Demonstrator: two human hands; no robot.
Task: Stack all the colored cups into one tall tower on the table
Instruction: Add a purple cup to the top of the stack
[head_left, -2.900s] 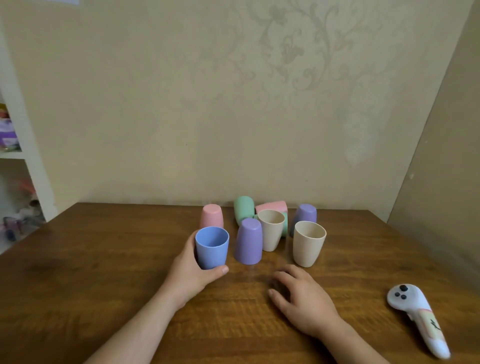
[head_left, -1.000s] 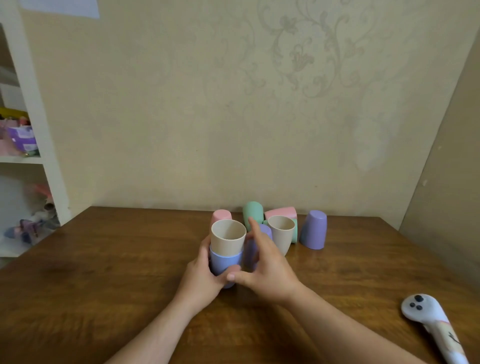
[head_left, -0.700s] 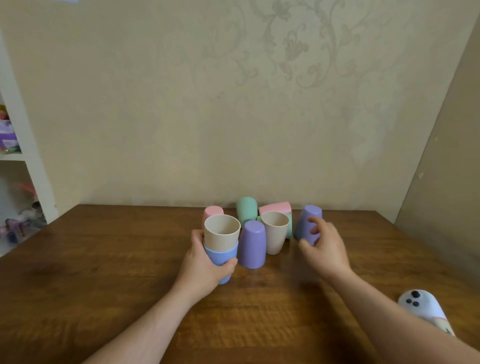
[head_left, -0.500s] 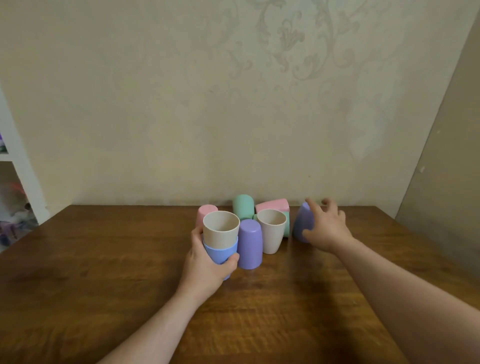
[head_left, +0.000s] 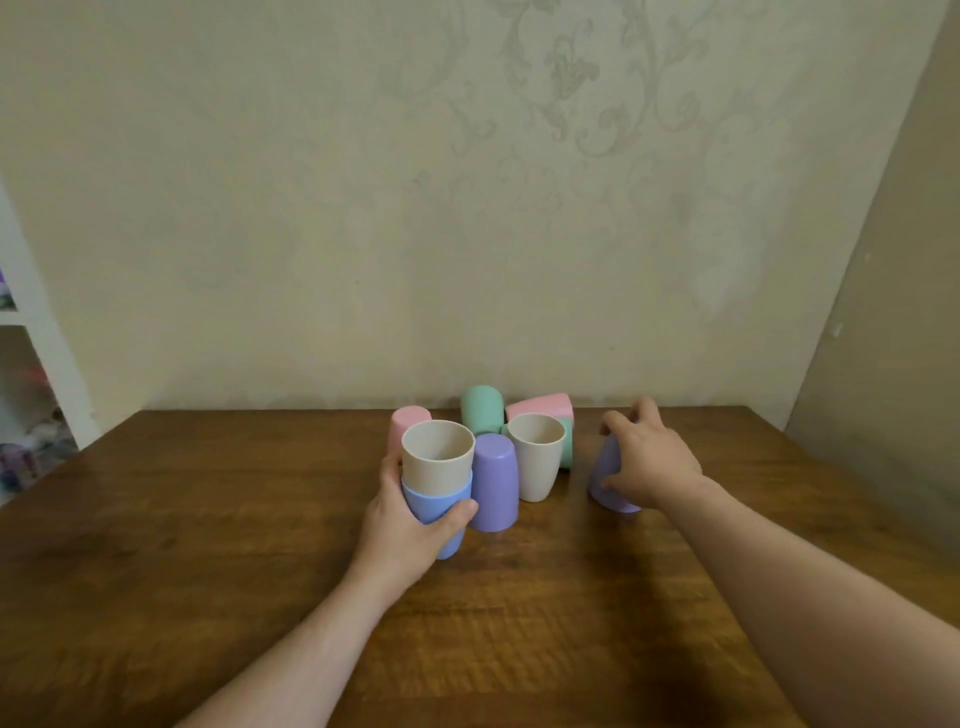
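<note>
My left hand (head_left: 402, 525) grips a blue cup (head_left: 436, 506) with a beige cup (head_left: 438, 457) nested upright in it, standing on the wooden table (head_left: 208, 545). My right hand (head_left: 649, 460) is wrapped around an upside-down purple cup (head_left: 608, 478) at the right, which is tilted. Between the hands stand another upside-down purple cup (head_left: 495, 488) and an upright beige cup (head_left: 536, 462). Behind them are an upside-down pink cup (head_left: 408, 423), a green cup (head_left: 482, 408), a pink cup on its side (head_left: 540, 408) and a second green cup (head_left: 567, 441), mostly hidden.
A beige patterned wall (head_left: 467, 208) rises just behind the cups. A white shelf unit (head_left: 31, 364) with small items stands at the far left. A plain panel (head_left: 893, 364) closes off the right side beyond the table edge.
The second beige cup went into the blue cup. My right hand then reached to the right-hand purple cup, closed on it and pulled it nearer, tilting it. The left hand stayed on the blue cup.
</note>
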